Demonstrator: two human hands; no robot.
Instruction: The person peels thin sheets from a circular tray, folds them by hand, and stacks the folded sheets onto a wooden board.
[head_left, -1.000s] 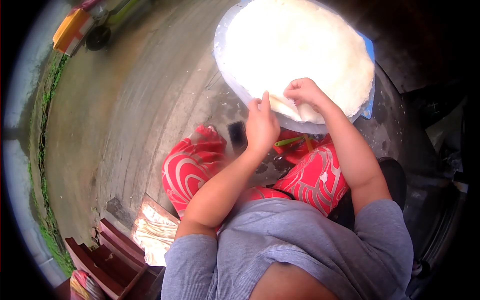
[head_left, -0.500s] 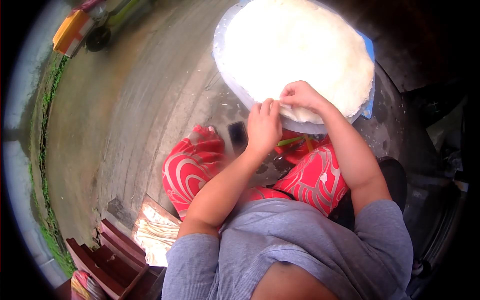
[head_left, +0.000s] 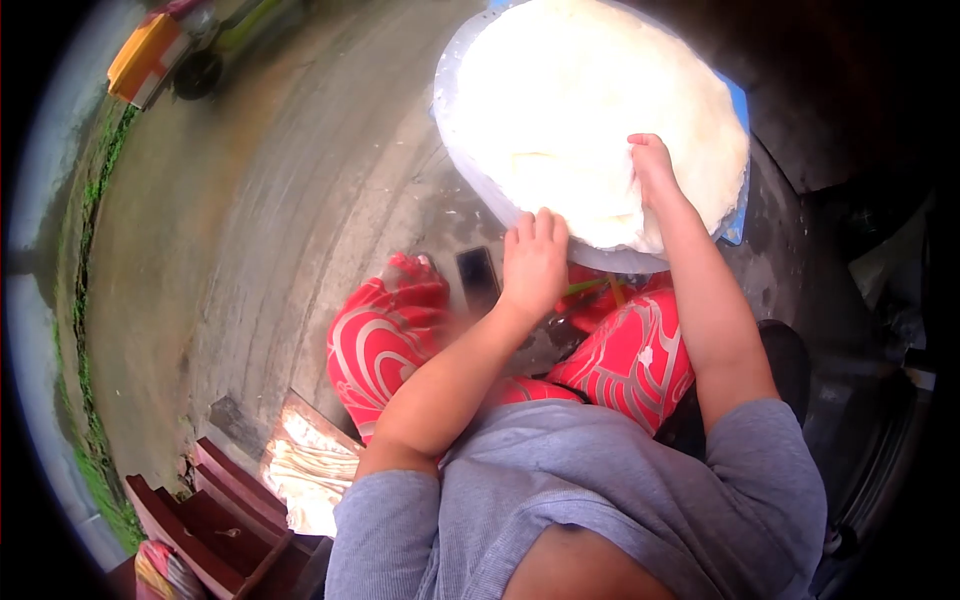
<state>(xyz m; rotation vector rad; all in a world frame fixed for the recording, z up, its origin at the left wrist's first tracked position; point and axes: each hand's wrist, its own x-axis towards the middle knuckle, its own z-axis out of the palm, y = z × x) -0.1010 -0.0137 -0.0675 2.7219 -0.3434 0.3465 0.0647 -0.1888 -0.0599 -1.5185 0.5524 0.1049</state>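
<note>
A big round white sheet (head_left: 590, 90), very bright and overexposed, lies on a pale round tray (head_left: 463, 150). At the sheet's near edge rests my left hand (head_left: 537, 258), its fingers bent together over the rim; whether they hold the edge is hidden. Farther in and to the right, my right hand (head_left: 652, 168) pinches a lifted fold of the white sheet, which stretches down toward the near rim.
A dark phone (head_left: 478, 277) lies on the ground left of my knees. Red cloth and a green-handled tool sit under the tray's near edge. Pale folded sheets (head_left: 312, 465) and a dark red wooden rack (head_left: 215, 520) are at lower left. An orange box (head_left: 146, 55) stands far left.
My right hand has moved away from my left hand, up and to the right across the sheet, pulling a fold with it. My left hand has shifted slightly down and stays at the near edge.
</note>
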